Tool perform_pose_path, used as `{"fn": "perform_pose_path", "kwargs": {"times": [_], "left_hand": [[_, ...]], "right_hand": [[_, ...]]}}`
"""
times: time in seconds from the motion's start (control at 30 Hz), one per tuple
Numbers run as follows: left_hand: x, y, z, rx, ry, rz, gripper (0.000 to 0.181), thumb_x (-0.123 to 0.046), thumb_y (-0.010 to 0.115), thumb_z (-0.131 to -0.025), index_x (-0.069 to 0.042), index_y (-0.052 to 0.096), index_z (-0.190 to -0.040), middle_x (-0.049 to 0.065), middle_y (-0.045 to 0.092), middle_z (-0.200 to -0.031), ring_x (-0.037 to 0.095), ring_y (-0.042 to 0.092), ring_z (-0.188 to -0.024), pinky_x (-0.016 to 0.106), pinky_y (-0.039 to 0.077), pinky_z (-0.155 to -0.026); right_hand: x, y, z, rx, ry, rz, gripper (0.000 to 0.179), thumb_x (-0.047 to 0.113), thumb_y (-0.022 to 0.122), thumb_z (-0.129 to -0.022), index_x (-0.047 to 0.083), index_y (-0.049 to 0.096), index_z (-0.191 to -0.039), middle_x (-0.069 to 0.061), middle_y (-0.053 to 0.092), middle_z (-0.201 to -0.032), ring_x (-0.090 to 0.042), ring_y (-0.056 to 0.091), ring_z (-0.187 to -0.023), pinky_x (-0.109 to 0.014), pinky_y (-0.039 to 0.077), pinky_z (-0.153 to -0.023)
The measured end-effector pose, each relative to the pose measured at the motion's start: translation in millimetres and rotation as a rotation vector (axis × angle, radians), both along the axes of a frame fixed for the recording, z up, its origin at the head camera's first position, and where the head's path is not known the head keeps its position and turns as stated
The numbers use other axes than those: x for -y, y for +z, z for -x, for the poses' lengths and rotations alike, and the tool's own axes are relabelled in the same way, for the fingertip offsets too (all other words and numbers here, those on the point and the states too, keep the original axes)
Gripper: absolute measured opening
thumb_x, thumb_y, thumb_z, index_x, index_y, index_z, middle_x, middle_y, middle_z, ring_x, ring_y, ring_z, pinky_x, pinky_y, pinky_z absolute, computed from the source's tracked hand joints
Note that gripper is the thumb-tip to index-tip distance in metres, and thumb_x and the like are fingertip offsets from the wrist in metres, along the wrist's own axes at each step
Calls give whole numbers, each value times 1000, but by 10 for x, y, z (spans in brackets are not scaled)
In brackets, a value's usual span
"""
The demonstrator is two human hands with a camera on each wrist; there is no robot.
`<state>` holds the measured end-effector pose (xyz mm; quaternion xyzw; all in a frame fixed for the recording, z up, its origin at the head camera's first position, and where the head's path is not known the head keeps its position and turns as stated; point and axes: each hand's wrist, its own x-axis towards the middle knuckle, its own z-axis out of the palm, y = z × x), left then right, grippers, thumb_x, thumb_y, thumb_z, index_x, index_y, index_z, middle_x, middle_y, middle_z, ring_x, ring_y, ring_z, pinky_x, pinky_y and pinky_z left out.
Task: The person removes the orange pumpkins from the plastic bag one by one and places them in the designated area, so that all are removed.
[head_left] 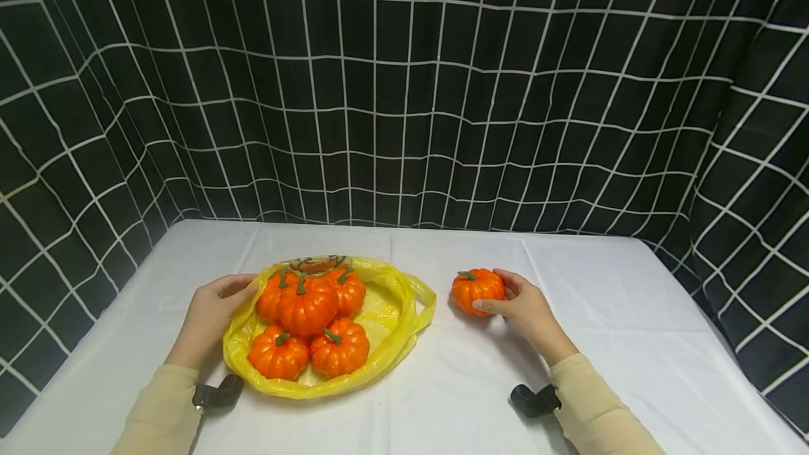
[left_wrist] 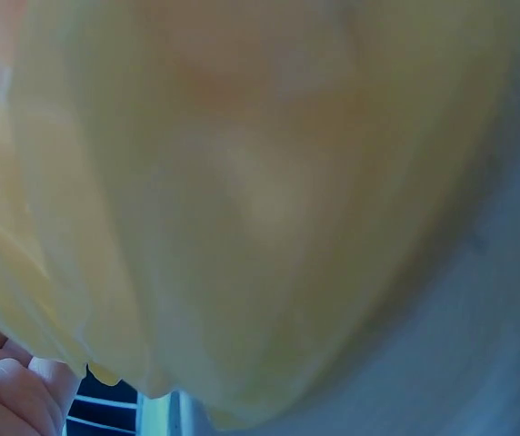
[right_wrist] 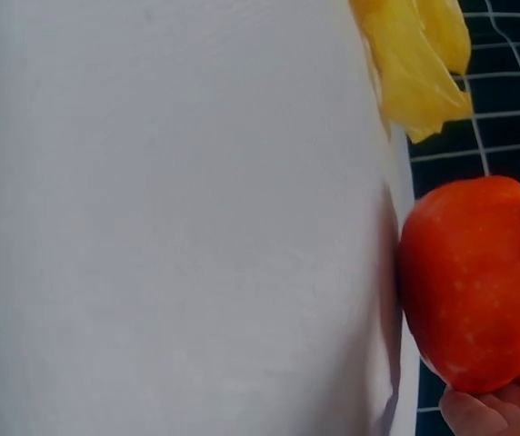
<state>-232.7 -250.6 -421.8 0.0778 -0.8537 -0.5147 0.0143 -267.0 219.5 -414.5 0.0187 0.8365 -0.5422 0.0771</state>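
Observation:
Several small orange pumpkins with green stems lie inside a yellow plastic bag, its mouth spread wide. At the bag's left side, my left hand holds the rim with thumb and fingers; some fingertips are hidden by the plastic. The left wrist view is mostly filled by the blurred bag, with part of the palm at lower left. To the right of the bag, my right hand grips a single pumpkin, thumb in front and fingers behind. That pumpkin also shows in the right wrist view.
A white cloth covers the table. The bag's handle loop points toward the right-hand pumpkin. Black curtains with a white grid stand behind and at both sides. Dark wrist mounts sit under both sleeves.

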Motion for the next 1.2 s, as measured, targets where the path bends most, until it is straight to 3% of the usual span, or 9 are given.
{"fn": "perform_pose_path", "kwargs": {"times": [0.53, 0.9, 1.2], "left_hand": [[-13, 6, -12, 5, 3, -10, 50, -34, 56, -100, -1, 56, -138, 23, 55, -143, 36, 45, -138, 50, 38, -117], [-2, 0, -4, -20, -9, -14, 50, -34, 56, -101, -1, 56, -138, 23, 55, -143, 36, 46, -137, 49, 39, -116], [-4, 3, 1, -12, -1, -9, 49, -35, 56, -100, -2, 56, -137, 23, 55, -143, 36, 45, -138, 50, 38, -117]], "right_hand": [[-77, -54, 2, -19, 67, -4, 84, 9, 78, -83, -7, 30, -151, -29, 35, -156, -40, 36, -145, -47, 33, -118], [98, 231, -125, -106, -8, -31, 70, 15, 76, -86, -1, 44, -146, -19, 43, -155, -32, 37, -146, -38, 35, -117], [444, 335, -179, -138, 4, -21, 70, 20, 81, -83, 5, 49, -144, -17, 52, -148, -32, 48, -139, -40, 41, -114]]}}
